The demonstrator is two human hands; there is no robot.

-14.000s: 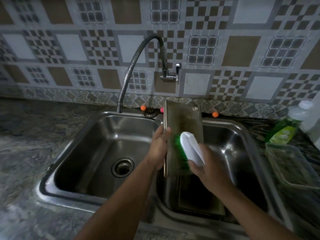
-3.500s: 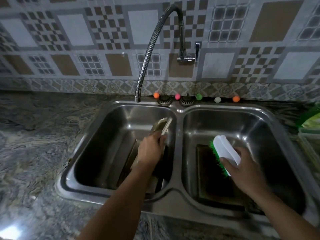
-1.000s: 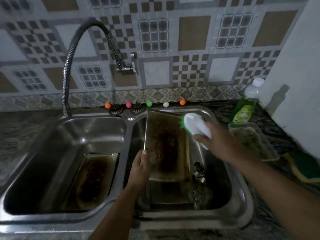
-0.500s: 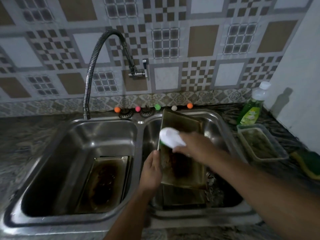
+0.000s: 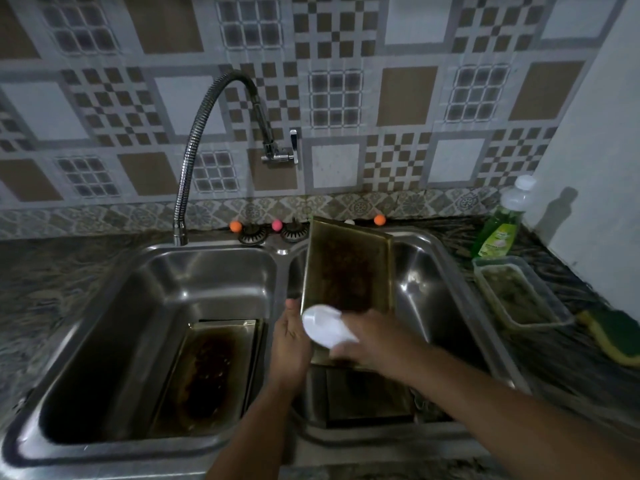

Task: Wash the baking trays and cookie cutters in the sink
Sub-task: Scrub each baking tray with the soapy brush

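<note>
While one baking tray [image 5: 211, 368] lies in the left basin [image 5: 104, 323], another [image 5: 349, 268] stands propped in the right — scrubbed

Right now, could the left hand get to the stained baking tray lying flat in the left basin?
Probably yes. The left hand grips the edge of the propped tray beside the divider; the flat tray lies uncovered below. But it must let go first.

hands [image 5: 332, 337] scrubbing tilted baking tray [image 5: 349, 268], brush [image 5: 325, 330]
</note>
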